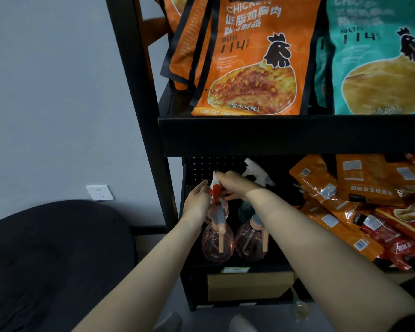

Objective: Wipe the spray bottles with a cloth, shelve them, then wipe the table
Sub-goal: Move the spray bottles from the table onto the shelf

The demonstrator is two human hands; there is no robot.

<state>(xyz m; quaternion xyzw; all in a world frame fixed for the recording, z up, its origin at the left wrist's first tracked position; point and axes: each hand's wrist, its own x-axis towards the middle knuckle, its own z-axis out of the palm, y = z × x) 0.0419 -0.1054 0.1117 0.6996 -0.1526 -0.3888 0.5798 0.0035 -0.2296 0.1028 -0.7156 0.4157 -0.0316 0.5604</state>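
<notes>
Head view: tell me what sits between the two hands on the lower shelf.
In the head view, the red-and-white trigger spray bottle stands between the left hand and the right hand, both touching it at its head and neck.
</notes>
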